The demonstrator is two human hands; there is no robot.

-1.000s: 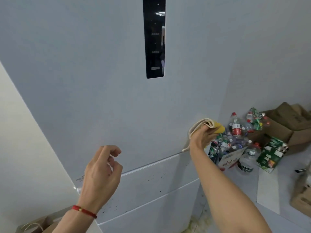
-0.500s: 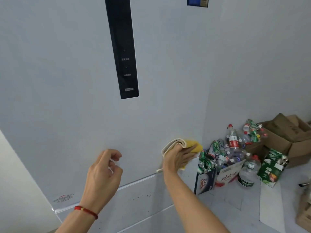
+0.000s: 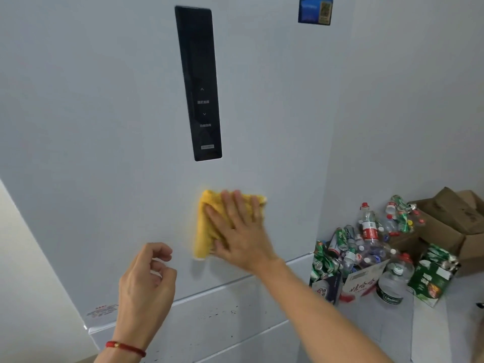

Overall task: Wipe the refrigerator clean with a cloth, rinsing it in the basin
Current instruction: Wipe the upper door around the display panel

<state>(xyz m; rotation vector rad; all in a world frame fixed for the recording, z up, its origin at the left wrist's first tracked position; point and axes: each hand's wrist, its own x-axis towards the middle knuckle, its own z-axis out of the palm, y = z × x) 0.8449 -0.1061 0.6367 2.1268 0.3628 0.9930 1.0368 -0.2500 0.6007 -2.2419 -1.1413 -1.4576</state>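
The right hand (image 3: 239,231) is pressing the yellow cloth (image 3: 209,224) flat against the refrigerator (image 3: 104,127) door, fingers straight and spread so the palm is bearing evenly on the folded fabric; that open, flat hold seems chosen to keep as much cloth as possible in contact with the panel while wiping. The cloth is lying under the fingers and sticking out to their left, just below the black control panel (image 3: 200,85). The left hand (image 3: 146,281) is hovering beside and below the cloth, fingers loosely curled and holding nothing, probably just idling. Below both hands, the lower drawer front (image 3: 214,318) is showing dark specks, likely still awaiting the cloth. Well right of the right hand, bottles and cans (image 3: 366,247) are crowding the floor. No basin is in view.
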